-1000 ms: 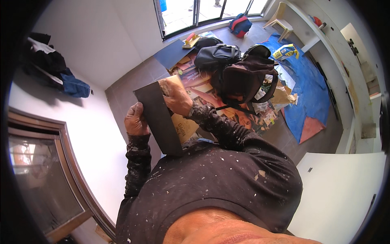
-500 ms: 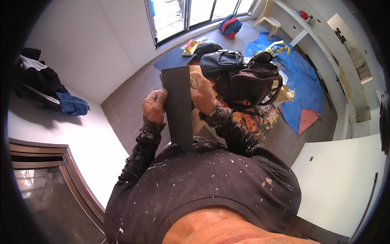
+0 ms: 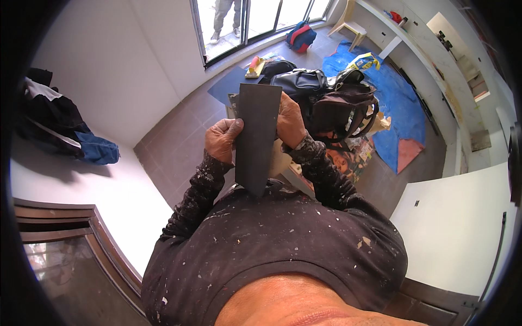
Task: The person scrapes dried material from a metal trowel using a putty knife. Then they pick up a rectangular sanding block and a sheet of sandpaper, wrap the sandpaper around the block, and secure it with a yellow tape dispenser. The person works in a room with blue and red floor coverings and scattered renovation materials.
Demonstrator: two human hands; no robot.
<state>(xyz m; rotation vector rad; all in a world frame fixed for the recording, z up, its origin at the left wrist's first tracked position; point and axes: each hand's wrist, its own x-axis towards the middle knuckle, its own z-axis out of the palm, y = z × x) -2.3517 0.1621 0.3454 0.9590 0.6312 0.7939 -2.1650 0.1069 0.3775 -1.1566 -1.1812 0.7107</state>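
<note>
Both hands' grip holds dark sheet (image 3: 256, 136) upright above black bags (image 3: 326, 103).

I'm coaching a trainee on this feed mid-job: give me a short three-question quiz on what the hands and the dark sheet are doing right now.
1. True or false: both hands grip the dark sheet.
2. Which side edge does the left hand hold? A) left B) right C) neither
3. Fill in: behind the sheet, on the floor, stand two dark ____.

Key:
1. True; the right hand holds the opposite edge.
2. A.
3. Bags, beside a blue tarp.
</note>
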